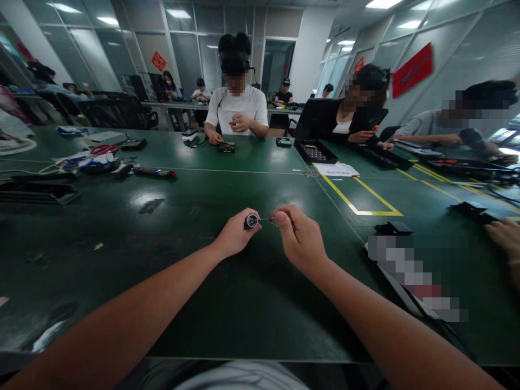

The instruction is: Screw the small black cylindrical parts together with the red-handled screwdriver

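Observation:
Over the green table (227, 303), my left hand (234, 234) is closed round a small dark cylinder (251, 221). Its round, silvery end faces me, and the rest is hidden by the fingers. My right hand (303, 235) is closed on a thin screwdriver-like tool (271, 219) with a red part by the fingertips. The slim metal shaft points left at the cylinder's side. I cannot tell whether its tip touches or enters the cylinder. The tool's back end is hidden in my right fist.
Red-handled scissors (104, 150), a pen-like tool (154, 171) and a black tray (38, 192) lie left. A black box (393, 228) and a partly blurred white sheet (396, 287) lie right. A person in white (239, 105) works opposite. Another person's hand (504, 235) reaches in at right.

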`<action>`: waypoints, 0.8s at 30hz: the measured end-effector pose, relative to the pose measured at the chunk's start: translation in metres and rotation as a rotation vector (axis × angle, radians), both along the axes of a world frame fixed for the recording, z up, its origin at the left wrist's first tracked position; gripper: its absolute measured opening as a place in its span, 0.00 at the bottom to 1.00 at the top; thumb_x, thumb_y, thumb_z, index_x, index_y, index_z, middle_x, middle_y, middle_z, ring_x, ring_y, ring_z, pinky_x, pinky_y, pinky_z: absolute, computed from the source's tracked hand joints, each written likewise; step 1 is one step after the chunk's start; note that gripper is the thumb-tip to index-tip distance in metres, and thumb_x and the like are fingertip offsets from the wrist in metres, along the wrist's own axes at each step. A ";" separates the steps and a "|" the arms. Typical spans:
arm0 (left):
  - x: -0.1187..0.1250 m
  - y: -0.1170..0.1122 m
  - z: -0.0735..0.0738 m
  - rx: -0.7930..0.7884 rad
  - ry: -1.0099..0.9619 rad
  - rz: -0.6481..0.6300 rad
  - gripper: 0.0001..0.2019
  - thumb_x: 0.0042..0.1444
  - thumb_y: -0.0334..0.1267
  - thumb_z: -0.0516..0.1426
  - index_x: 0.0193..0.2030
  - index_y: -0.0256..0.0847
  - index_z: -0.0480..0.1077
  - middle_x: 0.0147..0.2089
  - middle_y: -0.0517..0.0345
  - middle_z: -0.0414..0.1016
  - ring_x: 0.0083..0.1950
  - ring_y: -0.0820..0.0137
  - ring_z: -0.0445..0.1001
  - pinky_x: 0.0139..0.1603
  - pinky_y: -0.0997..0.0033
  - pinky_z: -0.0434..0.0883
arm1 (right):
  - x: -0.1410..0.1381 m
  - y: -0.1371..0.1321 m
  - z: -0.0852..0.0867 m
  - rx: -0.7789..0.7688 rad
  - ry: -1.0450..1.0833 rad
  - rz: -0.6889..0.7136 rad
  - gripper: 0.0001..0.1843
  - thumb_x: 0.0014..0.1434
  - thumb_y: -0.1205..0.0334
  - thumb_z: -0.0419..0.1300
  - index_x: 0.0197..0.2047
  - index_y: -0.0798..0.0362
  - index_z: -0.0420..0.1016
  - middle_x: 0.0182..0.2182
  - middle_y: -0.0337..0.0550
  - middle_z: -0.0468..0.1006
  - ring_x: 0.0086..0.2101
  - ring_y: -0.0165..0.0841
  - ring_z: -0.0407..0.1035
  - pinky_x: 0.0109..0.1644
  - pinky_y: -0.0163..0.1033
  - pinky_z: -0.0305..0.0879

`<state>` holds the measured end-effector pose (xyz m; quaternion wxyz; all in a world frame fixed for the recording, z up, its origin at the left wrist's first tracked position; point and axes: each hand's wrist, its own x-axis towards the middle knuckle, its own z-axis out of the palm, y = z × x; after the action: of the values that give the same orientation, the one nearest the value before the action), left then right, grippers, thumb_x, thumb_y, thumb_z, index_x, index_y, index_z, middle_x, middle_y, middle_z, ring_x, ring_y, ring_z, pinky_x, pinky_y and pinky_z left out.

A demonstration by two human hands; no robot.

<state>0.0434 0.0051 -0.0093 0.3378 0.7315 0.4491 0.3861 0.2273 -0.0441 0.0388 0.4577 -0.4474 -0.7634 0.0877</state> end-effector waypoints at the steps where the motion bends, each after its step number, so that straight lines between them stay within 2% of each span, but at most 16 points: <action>1: 0.000 0.000 -0.001 0.008 -0.001 -0.002 0.06 0.59 0.34 0.61 0.41 0.41 0.69 0.39 0.60 0.72 0.40 0.69 0.69 0.43 0.69 0.65 | 0.000 0.000 0.001 0.014 -0.005 0.008 0.11 0.71 0.57 0.50 0.42 0.50 0.72 0.31 0.41 0.78 0.30 0.33 0.72 0.35 0.38 0.63; 6: -0.002 0.002 -0.004 0.033 -0.027 0.011 0.06 0.59 0.34 0.61 0.41 0.40 0.69 0.38 0.61 0.72 0.39 0.69 0.69 0.43 0.70 0.64 | -0.001 -0.001 0.000 0.051 -0.036 0.032 0.09 0.68 0.63 0.50 0.47 0.52 0.70 0.35 0.44 0.79 0.35 0.36 0.74 0.39 0.40 0.65; 10: 0.000 0.001 -0.002 0.017 -0.041 0.012 0.05 0.59 0.34 0.61 0.41 0.40 0.69 0.38 0.61 0.71 0.39 0.70 0.68 0.43 0.69 0.64 | 0.000 -0.002 -0.001 -0.011 -0.056 0.011 0.09 0.70 0.59 0.50 0.44 0.51 0.70 0.30 0.40 0.76 0.30 0.34 0.72 0.34 0.39 0.62; 13: 0.000 0.002 -0.002 0.015 -0.061 0.007 0.05 0.59 0.35 0.60 0.41 0.40 0.68 0.37 0.61 0.70 0.39 0.70 0.68 0.42 0.70 0.63 | -0.002 -0.003 -0.002 0.008 -0.081 0.035 0.12 0.72 0.58 0.48 0.43 0.50 0.71 0.29 0.39 0.76 0.28 0.33 0.71 0.33 0.38 0.61; 17: 0.000 0.002 -0.003 0.003 -0.067 0.014 0.06 0.59 0.35 0.60 0.41 0.40 0.68 0.37 0.62 0.70 0.38 0.70 0.68 0.41 0.70 0.63 | -0.004 -0.004 -0.004 0.084 -0.034 0.040 0.09 0.68 0.62 0.52 0.49 0.52 0.68 0.33 0.42 0.77 0.31 0.35 0.73 0.36 0.39 0.65; 20: -0.001 0.001 -0.003 0.005 -0.051 0.006 0.05 0.60 0.36 0.60 0.40 0.40 0.68 0.36 0.62 0.70 0.38 0.70 0.68 0.40 0.70 0.63 | -0.005 -0.004 -0.005 0.107 0.017 0.055 0.06 0.68 0.61 0.54 0.46 0.51 0.70 0.35 0.44 0.77 0.35 0.35 0.74 0.39 0.40 0.68; 24: 0.001 -0.001 0.000 0.020 -0.013 0.013 0.05 0.58 0.33 0.61 0.40 0.41 0.68 0.38 0.61 0.72 0.39 0.69 0.69 0.42 0.70 0.64 | -0.003 0.005 -0.010 -0.030 0.153 -0.008 0.10 0.70 0.56 0.52 0.45 0.50 0.72 0.32 0.42 0.78 0.33 0.35 0.74 0.40 0.42 0.68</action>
<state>0.0442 0.0045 -0.0097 0.3310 0.7295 0.4477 0.3973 0.2245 -0.0387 0.0291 0.5083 -0.4491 -0.7230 0.1311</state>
